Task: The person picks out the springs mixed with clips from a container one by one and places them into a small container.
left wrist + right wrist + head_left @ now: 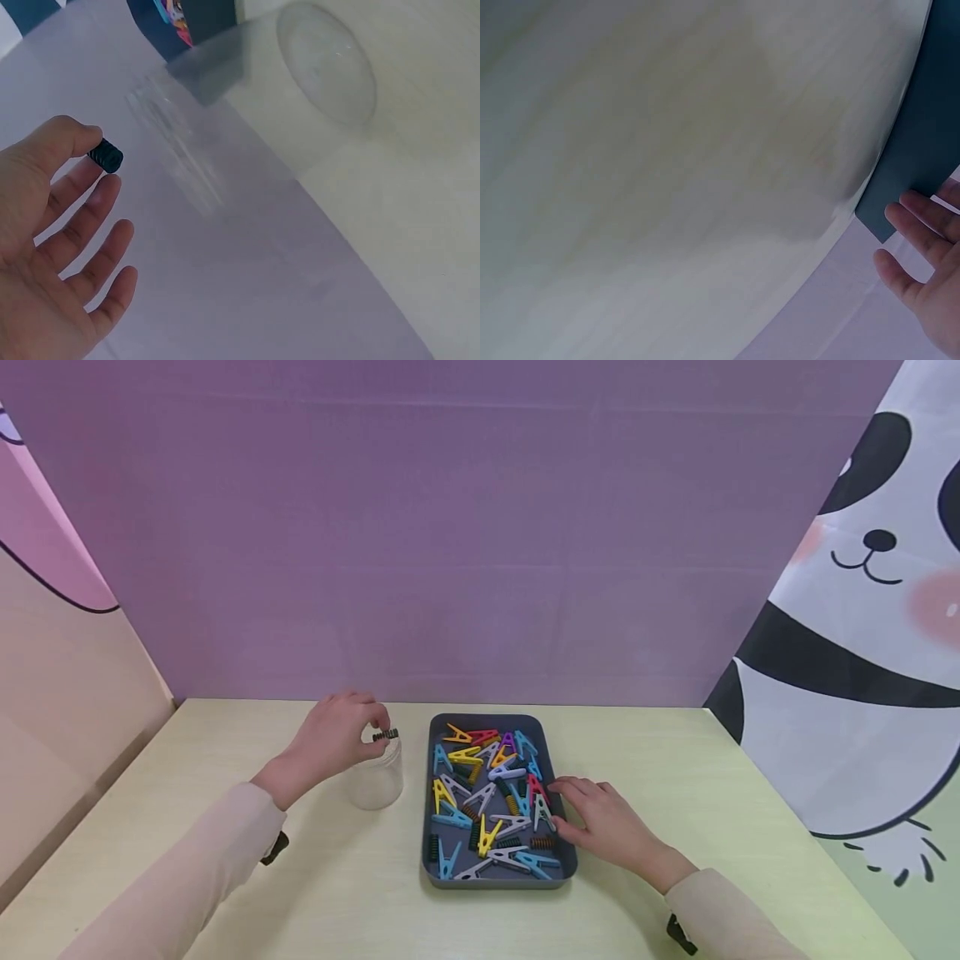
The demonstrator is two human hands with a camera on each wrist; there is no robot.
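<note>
My left hand [333, 739] pinches a small dark coil spring [386, 735] between thumb and fingertips. In the left wrist view the spring [106, 155] sits between the thumb and index finger, the other fingers spread loosely. Just below that hand stands a clear jar [375, 787], upright on the table. To its right lies a grey tray [495, 885] of plastic clips in several colours, such as a yellow clip [487, 836], mixed with coil springs like a brown spring [542, 842]. My right hand [611, 827] touches the tray's right rim, its fingers extended and holding nothing.
The pale wooden table [645, 760] runs back to a purple backdrop [450, 543]. A panda-printed panel [862, 760] borders the right side, and another printed panel [60, 652] the left.
</note>
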